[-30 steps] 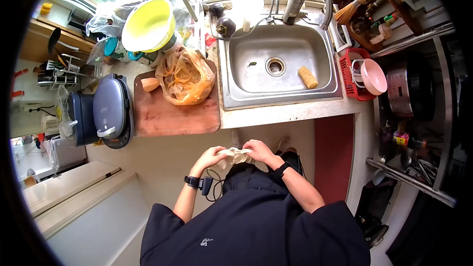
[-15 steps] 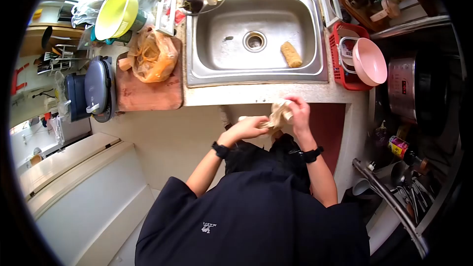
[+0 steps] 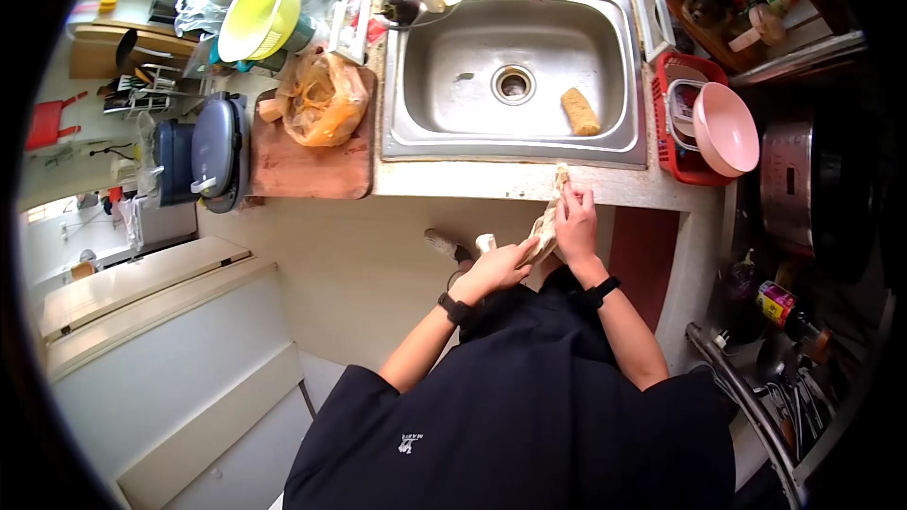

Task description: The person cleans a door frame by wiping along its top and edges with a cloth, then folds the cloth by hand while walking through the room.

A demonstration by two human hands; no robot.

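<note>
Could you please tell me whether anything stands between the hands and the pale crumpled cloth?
Nothing visible does: the left hand and the right hand both grip the pale crumpled cloth directly, with no other object showing between.

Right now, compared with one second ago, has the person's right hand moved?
Yes. In the view, the right hand has gone from left of the sink drain to right of it, and closer to the counter.

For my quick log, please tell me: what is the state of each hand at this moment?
Left hand: closed, holding the lower part of the cream-coloured cloth.
Right hand: closed, holding the same cloth farther up.
</note>
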